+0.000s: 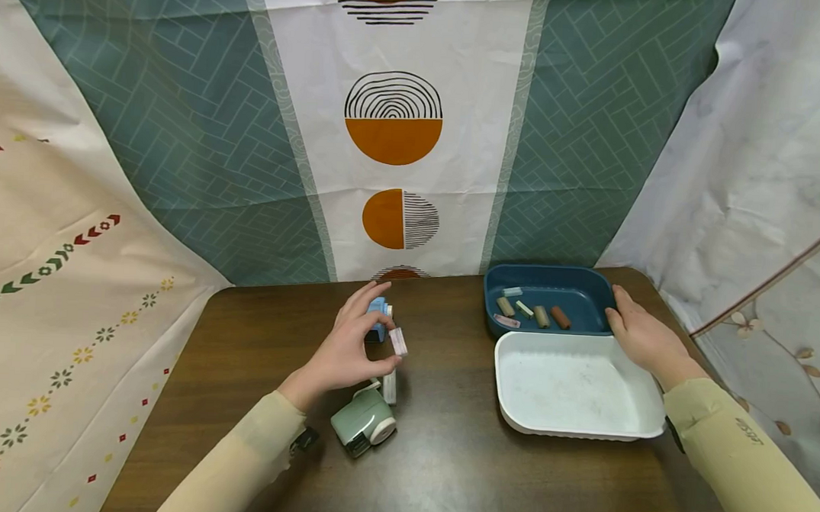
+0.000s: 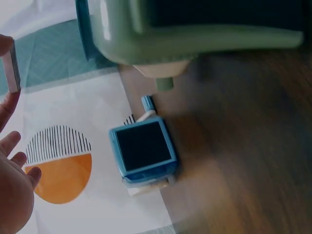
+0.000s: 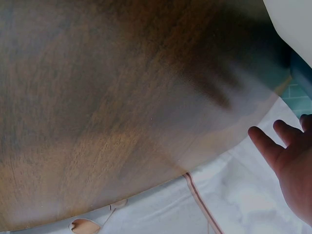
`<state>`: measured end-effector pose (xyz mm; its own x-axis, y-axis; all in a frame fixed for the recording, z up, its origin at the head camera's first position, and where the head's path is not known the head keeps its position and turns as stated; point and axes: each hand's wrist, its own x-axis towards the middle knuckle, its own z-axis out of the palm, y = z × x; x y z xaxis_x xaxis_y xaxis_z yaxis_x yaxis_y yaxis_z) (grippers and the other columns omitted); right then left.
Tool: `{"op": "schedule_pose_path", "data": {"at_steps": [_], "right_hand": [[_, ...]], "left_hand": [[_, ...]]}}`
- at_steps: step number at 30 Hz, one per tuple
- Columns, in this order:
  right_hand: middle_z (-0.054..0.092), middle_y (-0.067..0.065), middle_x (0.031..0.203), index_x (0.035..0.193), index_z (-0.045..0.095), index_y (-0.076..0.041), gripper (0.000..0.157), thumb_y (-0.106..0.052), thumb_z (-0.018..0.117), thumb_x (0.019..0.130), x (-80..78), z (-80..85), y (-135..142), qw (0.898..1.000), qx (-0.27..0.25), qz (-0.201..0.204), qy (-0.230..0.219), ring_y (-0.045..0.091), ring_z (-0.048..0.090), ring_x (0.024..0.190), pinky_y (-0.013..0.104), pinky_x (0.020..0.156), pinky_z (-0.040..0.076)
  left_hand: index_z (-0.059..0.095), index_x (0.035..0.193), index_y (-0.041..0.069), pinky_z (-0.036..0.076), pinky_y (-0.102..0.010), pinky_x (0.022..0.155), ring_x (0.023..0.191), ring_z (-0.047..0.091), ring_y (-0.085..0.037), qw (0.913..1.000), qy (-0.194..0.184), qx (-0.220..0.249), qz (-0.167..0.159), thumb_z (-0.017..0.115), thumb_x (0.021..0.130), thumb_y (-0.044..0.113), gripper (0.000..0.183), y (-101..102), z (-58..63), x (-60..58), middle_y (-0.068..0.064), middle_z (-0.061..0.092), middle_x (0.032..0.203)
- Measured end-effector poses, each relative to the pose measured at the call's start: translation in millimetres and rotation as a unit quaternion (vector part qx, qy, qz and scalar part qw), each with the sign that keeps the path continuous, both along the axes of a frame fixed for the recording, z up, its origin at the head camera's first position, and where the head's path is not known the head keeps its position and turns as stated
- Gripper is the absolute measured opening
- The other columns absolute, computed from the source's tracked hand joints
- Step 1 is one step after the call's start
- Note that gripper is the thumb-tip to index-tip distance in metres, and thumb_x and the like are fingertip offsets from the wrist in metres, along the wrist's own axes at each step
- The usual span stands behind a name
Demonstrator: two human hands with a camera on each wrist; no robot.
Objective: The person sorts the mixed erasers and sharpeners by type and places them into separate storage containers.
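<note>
My left hand [image 1: 351,341] pinches a small pale pinkish block [image 1: 398,342] between thumb and index finger, above the table. In the left wrist view the block [image 2: 10,66] shows edge-on at the left. Below this hand lies a green boxy device [image 1: 363,420] with a white knob. A blue boxy device [image 1: 377,316] stands behind the fingers, partly covered by them. Part of a white object [image 1: 390,389] shows just under the hand. My right hand [image 1: 643,339] rests with extended fingers at the right rim of the dark blue tub [image 1: 591,278].
Several small pieces, among them a reddish-brown cylinder [image 1: 560,317] and a pink block [image 1: 506,321], lie in the blue tub. A white tub [image 1: 581,433] sits directly in front of it. Patterned cloth [image 1: 415,142] hangs behind the wooden table [image 1: 441,479] and at both sides.
</note>
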<state>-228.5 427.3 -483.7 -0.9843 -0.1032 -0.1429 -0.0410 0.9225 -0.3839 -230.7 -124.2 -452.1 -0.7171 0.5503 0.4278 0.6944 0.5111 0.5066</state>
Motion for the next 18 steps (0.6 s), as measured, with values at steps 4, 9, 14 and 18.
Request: {"op": "schedule_pose_path", "data": {"at_steps": [4,9,14,18], "right_hand": [[-0.003,0.033,0.173,0.167,-0.011,0.003,0.075,-0.045,0.019,0.118,-0.6,-0.6,0,1.0,0.003,-0.003,-0.003,0.057,0.01,0.157,0.072,0.122,0.015],[-0.003,0.033,0.173,0.167,-0.011,0.002,0.076,-0.046,0.018,0.117,-0.1,0.1,0,1.0,0.002,-0.006,-0.006,0.057,0.01,0.156,0.072,0.122,0.015],[-0.003,0.033,0.173,0.167,-0.011,0.003,0.076,-0.046,0.019,0.117,0.2,-0.1,0,1.0,0.004,-0.003,-0.007,0.058,0.009,0.156,0.072,0.122,0.014],[-0.003,0.034,0.173,0.167,-0.011,0.004,0.076,-0.045,0.019,0.117,-0.3,-1.0,0,1.0,0.004,-0.002,-0.006,0.058,0.009,0.156,0.071,0.122,0.014]], "left_hand": [[0.068,0.101,0.017,0.017,-0.071,0.122,0.163,0.014,-0.029,0.9999,-0.009,-0.006,-0.004,0.092,0.08,0.032,0.035,9,3.2,0.2,0.002,0.028,0.175],[0.068,0.102,0.02,0.017,-0.072,0.123,0.164,0.011,-0.026,0.9997,-0.016,-0.021,0.0,0.09,0.082,0.035,0.034,20,6.6,2.2,0.001,0.028,0.175],[0.068,0.102,0.021,0.021,-0.067,0.124,0.164,0.012,-0.025,0.9995,-0.007,-0.031,0.007,0.09,0.082,0.035,0.033,32,9.6,1.7,-0.001,0.029,0.174],[0.069,0.104,0.022,0.021,-0.067,0.124,0.164,0.011,-0.023,0.9992,-0.012,-0.037,0.006,0.09,0.083,0.036,0.032,42,13.9,1.1,0.002,0.027,0.175]]}}
